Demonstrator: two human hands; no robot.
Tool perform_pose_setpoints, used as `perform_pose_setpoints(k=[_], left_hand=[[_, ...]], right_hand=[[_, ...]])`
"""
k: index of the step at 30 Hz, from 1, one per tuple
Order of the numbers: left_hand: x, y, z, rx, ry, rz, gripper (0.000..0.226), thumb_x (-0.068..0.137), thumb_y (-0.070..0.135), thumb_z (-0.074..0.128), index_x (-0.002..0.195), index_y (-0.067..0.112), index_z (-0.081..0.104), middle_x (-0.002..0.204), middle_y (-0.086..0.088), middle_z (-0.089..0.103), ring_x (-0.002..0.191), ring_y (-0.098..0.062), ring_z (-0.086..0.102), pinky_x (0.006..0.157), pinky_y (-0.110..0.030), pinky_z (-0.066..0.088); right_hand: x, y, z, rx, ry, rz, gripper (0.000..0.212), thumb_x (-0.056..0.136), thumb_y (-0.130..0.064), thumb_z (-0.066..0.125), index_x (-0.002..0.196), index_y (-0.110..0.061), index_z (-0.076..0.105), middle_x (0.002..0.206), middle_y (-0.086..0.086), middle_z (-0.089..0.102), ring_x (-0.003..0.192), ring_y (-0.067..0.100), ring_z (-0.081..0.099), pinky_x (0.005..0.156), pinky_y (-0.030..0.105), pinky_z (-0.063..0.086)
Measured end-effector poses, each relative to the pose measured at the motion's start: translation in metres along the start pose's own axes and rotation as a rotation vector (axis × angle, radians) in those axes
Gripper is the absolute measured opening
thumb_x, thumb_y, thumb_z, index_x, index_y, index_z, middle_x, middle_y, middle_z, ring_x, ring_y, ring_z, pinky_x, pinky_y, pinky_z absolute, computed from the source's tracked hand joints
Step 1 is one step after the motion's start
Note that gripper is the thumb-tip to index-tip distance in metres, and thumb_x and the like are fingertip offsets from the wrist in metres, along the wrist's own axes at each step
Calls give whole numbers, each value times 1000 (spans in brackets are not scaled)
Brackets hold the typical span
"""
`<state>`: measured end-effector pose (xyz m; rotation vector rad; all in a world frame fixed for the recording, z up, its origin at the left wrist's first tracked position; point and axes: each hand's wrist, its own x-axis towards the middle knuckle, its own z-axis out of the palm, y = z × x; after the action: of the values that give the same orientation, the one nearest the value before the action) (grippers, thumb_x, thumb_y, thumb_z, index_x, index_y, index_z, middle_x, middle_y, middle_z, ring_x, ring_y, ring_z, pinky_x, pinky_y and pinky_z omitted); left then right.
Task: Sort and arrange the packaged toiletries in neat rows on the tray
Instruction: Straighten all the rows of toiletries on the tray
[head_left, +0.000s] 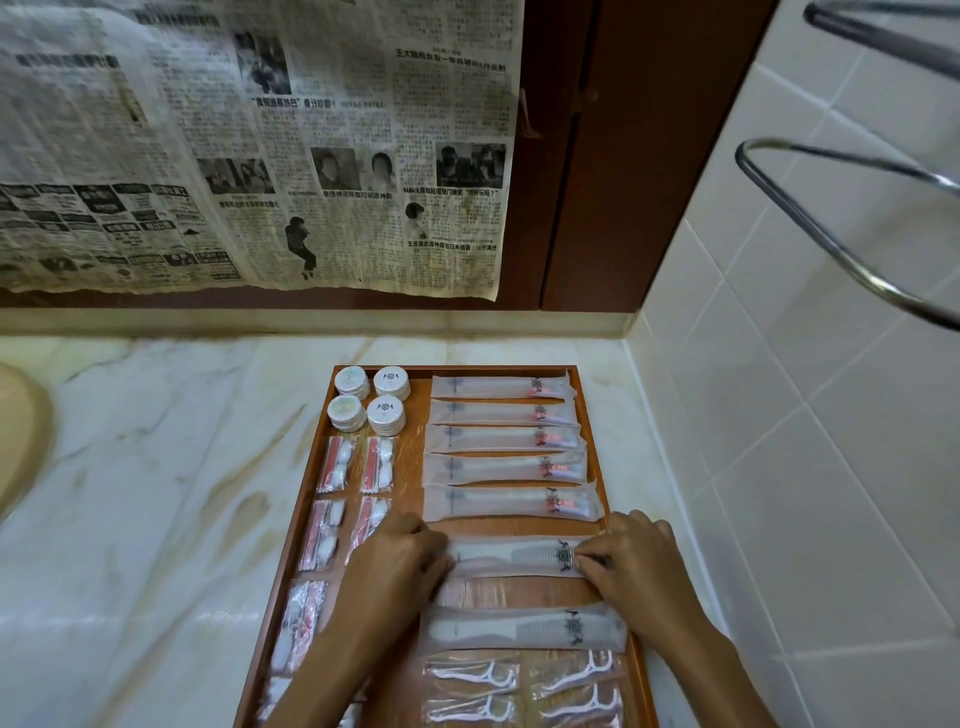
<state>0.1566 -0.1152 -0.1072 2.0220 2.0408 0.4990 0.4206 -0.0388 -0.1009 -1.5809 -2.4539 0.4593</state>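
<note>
two hands hold one comb pack (511, 557) flat on the tray (589, 410), one at each end: the left hand (402, 564) has its curled fingers on the pack's left end, and the right hand (631, 564) pinches the right end beside the printed crest. this pack lies crosswise in the tray's right column, just nearer than five toothbrush packs (506, 441) that are stacked in a row running from the far edge toward the hands, each lying crosswise with its red-marked end to the right. a second comb pack (522, 627) lies parallel just nearer, between the two forearms, apart from the held one. nearer still, floss pick packs (524, 686) sit in two columns at the tray's near right. in the far left corner four round white soaps (370, 397) stand in a two-by-two block. nearer than those, cotton bud packs (337, 465) run down the left side in two columns; the nearest ones are partly hidden by the left forearm. the tray rests on a marble table (156, 467) in the corner by a tiled wall (805, 415), with newspaper (249, 145) hung on the far wall.
</note>
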Motion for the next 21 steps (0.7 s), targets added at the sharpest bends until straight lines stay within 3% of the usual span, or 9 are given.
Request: perform_pose_setpoints(k=[8,11,13,16,21], left_hand=[[1,0,-1,-2,8,-16,15,79,31,73,71,22,64,78,8,54,66,-10,53,51,-10,26],[-1,1,-1,-27,35,-33,9,81,32,71,81,23,69,82,8,58,69,-12,57,53,-15,36],[-8,1,-3,-71,39,-42,12,82,35,66,85,25,72,83,10,60,68,-10,59,53,-14,39],[-23,1,-6,-116,-11,-14,11,81,38,68,86,30,73,81,15,59,63,-3,56,53,-6,34],[-46,0,-6,-55,-129,24,17,74,47,74,87,36,72,84,15,56,74,-5,55,53,-16,42]], right_hand=[[3,-1,-3,1,8,-2,6,83,-36,71,81,-36,76,85,-12,65,82,10,52,76,29,28],[-2,0,-5,0,-22,7,9,87,-37,67,87,-36,75,85,-14,60,84,9,50,79,30,29],[-11,4,-7,3,15,18,6,79,-33,76,83,-38,75,74,-15,54,76,9,50,73,32,31],[-31,6,-9,17,14,16,17,70,-33,83,82,-41,74,69,-21,42,70,7,45,68,30,27],[-52,2,-4,3,-32,0,8,77,-38,76,83,-43,73,73,-23,35,77,7,38,72,32,27]])
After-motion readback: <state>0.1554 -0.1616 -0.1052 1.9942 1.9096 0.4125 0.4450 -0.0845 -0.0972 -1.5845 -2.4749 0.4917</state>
